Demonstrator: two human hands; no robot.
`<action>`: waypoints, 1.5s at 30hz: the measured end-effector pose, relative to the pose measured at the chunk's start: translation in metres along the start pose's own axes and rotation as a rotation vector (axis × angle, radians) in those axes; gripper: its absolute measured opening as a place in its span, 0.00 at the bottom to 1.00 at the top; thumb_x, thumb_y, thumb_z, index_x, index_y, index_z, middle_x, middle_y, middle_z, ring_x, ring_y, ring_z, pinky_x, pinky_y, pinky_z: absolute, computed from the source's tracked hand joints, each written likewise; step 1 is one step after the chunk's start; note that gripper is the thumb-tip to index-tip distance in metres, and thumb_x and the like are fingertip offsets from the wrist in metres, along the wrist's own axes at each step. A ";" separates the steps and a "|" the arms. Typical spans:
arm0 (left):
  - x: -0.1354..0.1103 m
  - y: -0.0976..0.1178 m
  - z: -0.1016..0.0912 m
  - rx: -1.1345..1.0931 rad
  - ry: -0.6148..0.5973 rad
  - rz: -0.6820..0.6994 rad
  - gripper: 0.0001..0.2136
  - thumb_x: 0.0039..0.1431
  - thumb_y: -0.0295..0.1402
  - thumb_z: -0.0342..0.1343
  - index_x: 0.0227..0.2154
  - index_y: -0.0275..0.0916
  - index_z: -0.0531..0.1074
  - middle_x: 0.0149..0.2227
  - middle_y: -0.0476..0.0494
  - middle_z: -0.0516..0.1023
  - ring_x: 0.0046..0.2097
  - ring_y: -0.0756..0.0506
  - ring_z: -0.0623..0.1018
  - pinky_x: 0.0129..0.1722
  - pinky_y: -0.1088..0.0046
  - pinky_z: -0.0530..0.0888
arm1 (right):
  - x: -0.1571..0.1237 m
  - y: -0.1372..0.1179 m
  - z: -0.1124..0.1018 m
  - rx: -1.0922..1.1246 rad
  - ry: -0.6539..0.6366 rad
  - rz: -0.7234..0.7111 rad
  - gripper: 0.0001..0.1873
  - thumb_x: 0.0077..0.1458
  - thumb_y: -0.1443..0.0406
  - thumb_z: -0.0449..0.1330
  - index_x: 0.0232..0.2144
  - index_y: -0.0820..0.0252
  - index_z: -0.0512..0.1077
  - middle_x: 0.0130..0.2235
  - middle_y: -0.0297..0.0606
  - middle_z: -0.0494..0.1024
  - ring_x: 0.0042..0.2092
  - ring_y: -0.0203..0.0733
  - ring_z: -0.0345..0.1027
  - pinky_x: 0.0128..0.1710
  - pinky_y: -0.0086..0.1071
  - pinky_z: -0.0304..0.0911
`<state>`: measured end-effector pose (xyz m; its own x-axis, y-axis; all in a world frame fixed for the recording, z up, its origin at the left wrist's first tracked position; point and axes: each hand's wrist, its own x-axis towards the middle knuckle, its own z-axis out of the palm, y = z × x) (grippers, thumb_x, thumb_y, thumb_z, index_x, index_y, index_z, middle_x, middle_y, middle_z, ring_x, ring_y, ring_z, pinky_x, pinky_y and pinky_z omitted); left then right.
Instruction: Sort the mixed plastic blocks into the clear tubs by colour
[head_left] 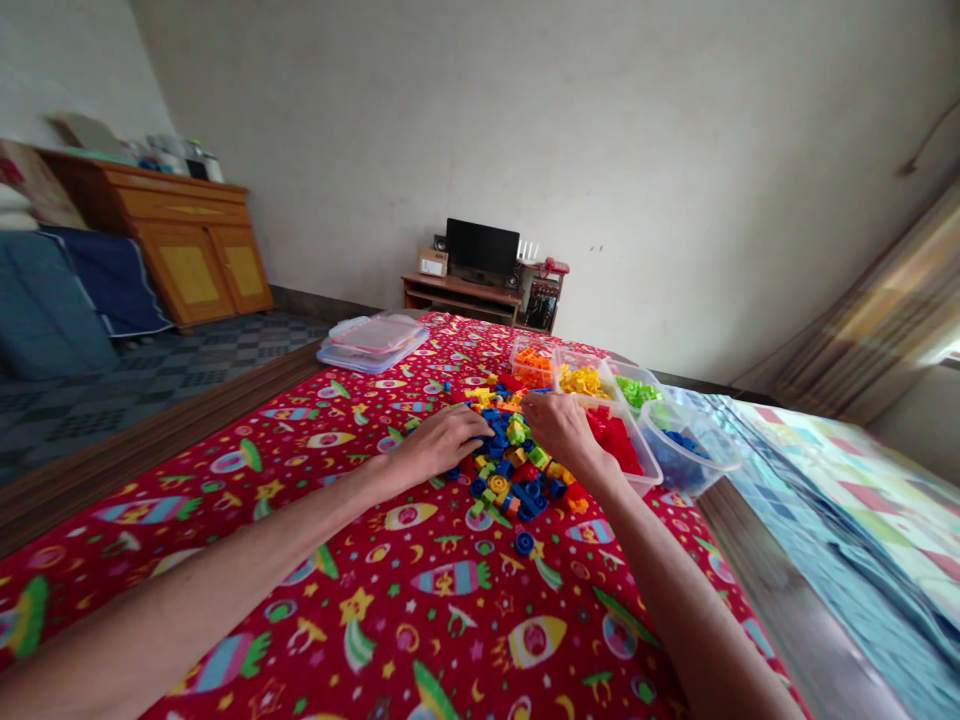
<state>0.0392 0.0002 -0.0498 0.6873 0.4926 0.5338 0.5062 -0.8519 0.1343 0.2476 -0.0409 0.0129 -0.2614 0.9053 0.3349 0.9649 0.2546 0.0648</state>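
Observation:
A mixed pile of plastic building blocks (499, 467) in blue, yellow, green, red and orange lies on the red patterned cloth (450, 625). At the pile's left side my left hand (454, 438) rests palm down, fingers stretched over the blocks and touching some blue ones. My right hand (561, 428) is over the pile's right side, its fingers curled and closed. What they pinch, if anything, is hidden. Just beyond that hand stand clear tubs of sorted blocks: orange (532, 366), yellow (583, 381), green (637, 392), red (615, 440) and blue (686, 445).
Stacked clear lids (373, 342) lie at the table's far left. One blue round block (524, 543) sits apart, nearer me. A bed with a light blue sheet (817, 570) adjoins the right edge. Against the wall are a monitor (482, 248) and a wooden cabinet (191, 245).

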 end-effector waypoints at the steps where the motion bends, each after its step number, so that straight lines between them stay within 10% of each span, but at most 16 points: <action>1: -0.001 0.001 0.001 0.007 0.000 -0.026 0.10 0.61 0.30 0.51 0.42 0.40 0.75 0.41 0.43 0.78 0.45 0.44 0.76 0.49 0.66 0.71 | 0.000 -0.001 0.000 0.007 -0.005 -0.001 0.18 0.61 0.66 0.44 0.34 0.60 0.74 0.29 0.42 0.77 0.28 0.36 0.65 0.25 0.31 0.42; 18: 0.003 -0.011 -0.009 -0.132 0.020 -0.347 0.11 0.54 0.33 0.57 0.41 0.39 0.76 0.37 0.46 0.80 0.37 0.45 0.78 0.42 0.70 0.74 | -0.005 -0.009 0.003 0.273 0.019 0.000 0.14 0.58 0.67 0.49 0.27 0.60 0.73 0.27 0.40 0.76 0.30 0.38 0.67 0.30 0.29 0.52; 29: 0.014 0.017 -0.023 -0.122 0.202 -0.139 0.15 0.59 0.41 0.54 0.44 0.39 0.76 0.49 0.40 0.74 0.51 0.41 0.73 0.52 0.63 0.70 | 0.002 -0.049 0.027 1.966 -0.268 0.578 0.13 0.61 0.60 0.49 0.28 0.60 0.66 0.20 0.32 0.69 0.23 0.34 0.66 0.26 0.27 0.67; 39: -0.001 -0.015 -0.021 -0.007 -0.154 -0.223 0.08 0.56 0.36 0.56 0.36 0.41 0.77 0.36 0.45 0.79 0.40 0.44 0.77 0.43 0.70 0.72 | 0.005 -0.035 0.011 2.008 -0.198 0.664 0.10 0.55 0.72 0.51 0.25 0.65 0.69 0.21 0.36 0.73 0.21 0.28 0.63 0.19 0.17 0.61; 45: -0.007 -0.012 -0.013 0.019 -0.139 -0.249 0.05 0.55 0.33 0.56 0.32 0.40 0.75 0.33 0.44 0.78 0.37 0.43 0.77 0.38 0.71 0.71 | 0.003 -0.038 0.011 1.984 -0.206 0.636 0.11 0.55 0.71 0.52 0.23 0.64 0.69 0.22 0.37 0.74 0.21 0.28 0.62 0.20 0.18 0.62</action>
<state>0.0216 0.0051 -0.0446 0.6048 0.7070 0.3666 0.6773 -0.6987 0.2302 0.2101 -0.0436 0.0010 -0.1161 0.9741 -0.1941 -0.3827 -0.2242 -0.8963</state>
